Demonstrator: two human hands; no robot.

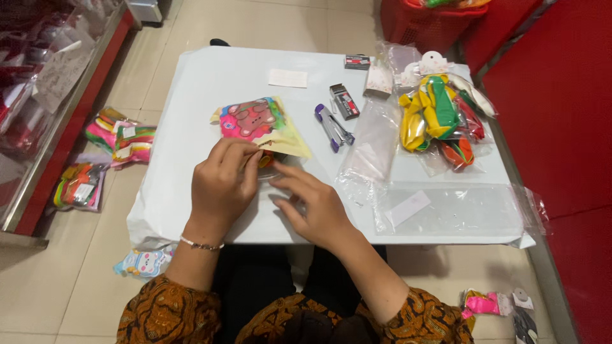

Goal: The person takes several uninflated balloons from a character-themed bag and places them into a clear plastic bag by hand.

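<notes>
Tiled floor [38, 286] surrounds a low white desk [210, 83], with packets of coloured goods lying on the floor at left and at near right. Nearest the camera, patterned brown sleeves lead to both hands at the desk's near middle. Left hand [220, 185], wearing a thin bracelet [201, 244], is curled with its fingertips pinching the near edge of a small packet [261, 127]; its grip is closed on that packet. Right hand [312, 204] lies just beside it, fingers extended toward the same edge, touching the packet but clenching nothing. Packet shows a pink cartoon figure on a yellow backing and rests flat on the desk, centre. Right of it, a purple stapler [333, 127] lies near a small staple box [345, 101]. Clear plastic sleeves [446, 210] cover the near right of the desk. Farther right sits a bag of coloured balloons [440, 118]. A white card [287, 78] lies far centre. A red basket [427, 22] stands beyond the far edge.
</notes>
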